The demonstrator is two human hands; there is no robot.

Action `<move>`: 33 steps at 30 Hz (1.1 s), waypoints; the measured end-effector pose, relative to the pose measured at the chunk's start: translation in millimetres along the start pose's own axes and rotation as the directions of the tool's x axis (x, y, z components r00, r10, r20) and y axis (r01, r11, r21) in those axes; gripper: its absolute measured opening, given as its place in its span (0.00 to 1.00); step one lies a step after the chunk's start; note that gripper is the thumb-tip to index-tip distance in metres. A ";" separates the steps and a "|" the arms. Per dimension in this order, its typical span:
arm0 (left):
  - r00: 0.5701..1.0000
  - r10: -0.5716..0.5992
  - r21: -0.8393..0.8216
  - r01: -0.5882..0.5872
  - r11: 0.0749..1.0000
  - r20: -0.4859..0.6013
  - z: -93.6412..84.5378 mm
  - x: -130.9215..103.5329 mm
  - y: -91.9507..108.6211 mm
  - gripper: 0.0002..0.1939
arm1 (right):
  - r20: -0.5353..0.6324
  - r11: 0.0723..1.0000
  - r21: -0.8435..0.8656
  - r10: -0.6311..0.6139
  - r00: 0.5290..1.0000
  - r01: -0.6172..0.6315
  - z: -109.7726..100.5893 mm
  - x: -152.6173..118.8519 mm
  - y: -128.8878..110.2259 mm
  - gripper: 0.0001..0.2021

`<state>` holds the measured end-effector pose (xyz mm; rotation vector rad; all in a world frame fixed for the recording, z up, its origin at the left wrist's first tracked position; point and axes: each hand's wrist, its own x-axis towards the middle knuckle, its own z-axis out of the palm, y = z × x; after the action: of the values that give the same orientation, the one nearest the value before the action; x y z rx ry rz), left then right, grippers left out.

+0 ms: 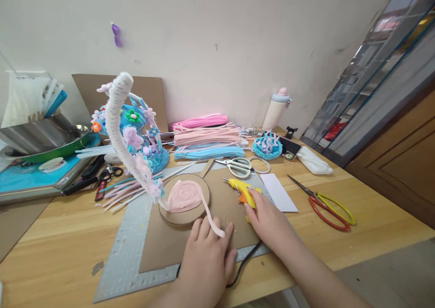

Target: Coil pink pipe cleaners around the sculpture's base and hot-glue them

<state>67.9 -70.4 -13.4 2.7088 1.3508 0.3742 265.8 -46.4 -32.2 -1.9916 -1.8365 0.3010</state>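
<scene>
A round cardboard disc [185,217] lies on a cardboard sheet [159,249]. On the disc is a pink pipe-cleaner coil [185,195], and its loose end trails toward the near edge. My left hand [208,253] rests palm down beside the disc, fingers apart, with the loose end lying by its fingertips. Closed around the handle of a yellow glue gun [244,191] is my right hand [267,217]; the nozzle points left and away from me. A curved white fuzzy stem [118,122] with small flowers rises from the disc's left side.
Scissors [239,167] lie behind the cardboard, and red-and-yellow scissors [331,208] at the right. Bundles of pipe cleaners [207,138] and a bottle [275,110] stand near the wall. A blue flowered piece [158,156] is behind the stem. A black cord [243,265] runs between my hands.
</scene>
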 end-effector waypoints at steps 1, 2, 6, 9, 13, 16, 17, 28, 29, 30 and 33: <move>1.000 -0.003 0.020 0.004 1.000 -0.011 -0.5 -0.4 1.4 0.20 | 0.003 1.000 0.000 0.004 1.000 -0.004 -0.3 0.0 0.0 0.21; 1.000 -0.006 0.039 0.006 0.999 -0.020 -1.4 -0.7 3.0 0.20 | 0.005 1.000 0.001 0.008 1.000 -0.008 -0.6 0.1 -0.1 0.21; 1.000 -0.004 0.078 0.005 0.997 -0.013 -7.6 -0.3 7.1 0.19 | 0.009 1.000 0.006 0.020 1.000 -0.020 -2.1 0.1 -0.9 0.21; 1.000 0.002 0.070 -0.002 0.998 0.007 -11.5 0.2 6.2 0.19 | 0.012 1.000 0.011 0.014 1.000 -0.014 -3.0 0.1 -1.8 0.20; 1.000 0.021 0.009 -0.021 1.000 -0.007 -14.0 -1.1 1.1 0.16 | 0.016 1.000 0.011 0.011 1.000 -0.011 -3.5 0.1 -2.3 0.19; 0.998 0.049 -0.058 -0.051 0.997 -0.038 -16.2 -4.9 -3.2 0.13 | 0.019 1.000 0.008 0.014 1.000 -0.014 -3.7 0.0 -2.4 0.19; 0.998 0.046 -0.073 -0.049 0.996 -0.045 -16.9 -6.6 -4.3 0.13 | 0.021 1.000 0.008 0.012 1.000 -0.012 -3.6 0.0 -2.3 0.19; 0.991 0.011 -0.087 0.001 0.996 0.134 -8.9 -6.4 -0.8 0.31 | 0.009 0.999 0.028 0.015 1.000 -0.015 -2.5 0.5 -3.1 0.19; 0.992 -0.005 -0.072 0.014 0.997 0.125 -10.2 -6.9 -1.2 0.30 | 0.010 0.999 0.035 0.021 1.000 -0.021 -3.0 0.3 -3.5 0.19; 0.993 -0.031 -0.052 0.037 0.998 0.113 -12.0 -8.0 -1.9 0.28 | 0.009 0.999 0.043 0.032 0.999 -0.033 -3.7 0.0 -3.8 0.19; 0.991 -0.091 -0.002 0.091 0.996 0.098 -17.6 -12.5 -4.4 0.19 | 0.004 0.992 0.075 0.101 0.995 -0.101 -5.5 -0.3 -5.1 0.18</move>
<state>52.7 -78.2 0.5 2.6115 1.4368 0.2347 263.5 -47.3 -25.1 -2.0365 -1.7022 0.3945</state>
